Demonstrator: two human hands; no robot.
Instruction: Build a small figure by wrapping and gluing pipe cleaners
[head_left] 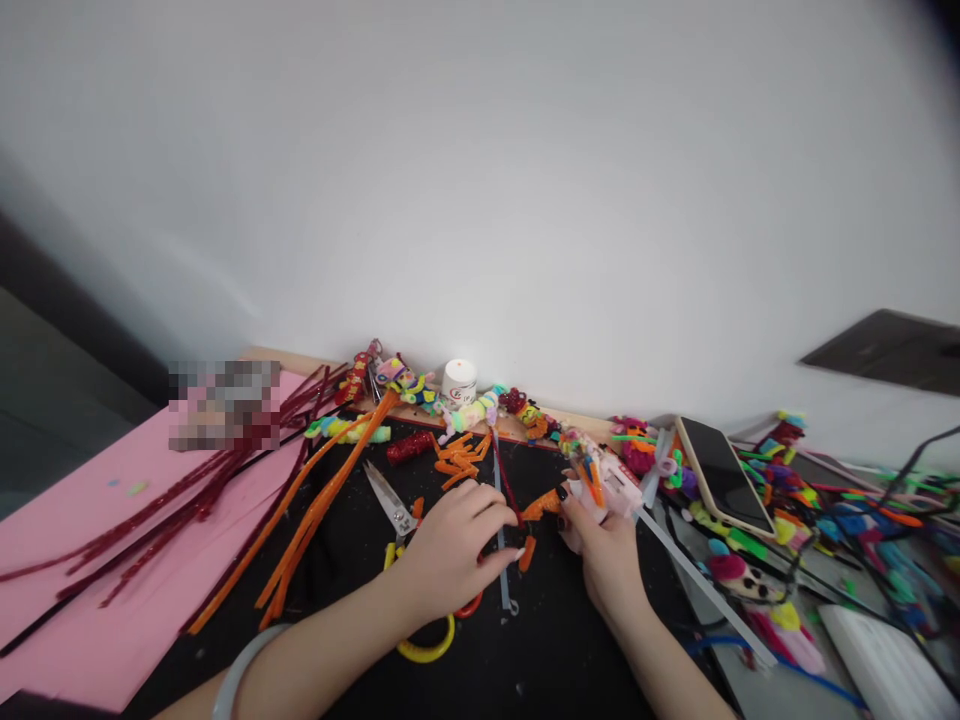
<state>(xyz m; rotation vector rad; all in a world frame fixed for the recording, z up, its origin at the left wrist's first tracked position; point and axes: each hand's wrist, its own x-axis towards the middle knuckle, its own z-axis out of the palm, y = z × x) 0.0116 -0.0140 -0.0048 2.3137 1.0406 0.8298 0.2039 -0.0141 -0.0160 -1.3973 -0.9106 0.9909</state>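
Head view: the right hand [609, 565] is wrapped around the grip of a pink glue gun [611, 490]. Its fingers are closed on the grip, a hold that seems meant to keep the nozzle low and steady over the black mat [525, 660]. The gun's long axis runs from upper left to lower right. The nozzle aims left toward the middle of the mat, and a clear glue stick [705, 590] trails out of the back toward the lower right.

The left hand [454, 550] comes in from the opposite side, fingers curled. Its fingertips pinch a short bent orange piece [541, 505] of pipe cleaner, holding one end just at the nozzle — close enough, I judge, to take glue without the fingers touching the hot tip.

Scissors [394, 508] lie open just beside that hand, within easy reach. Long orange stems [322, 510] fan away to the left, and a heap of cut orange bits [459, 458] sits behind. A phone [724, 475] leans among bright scraps on the right.
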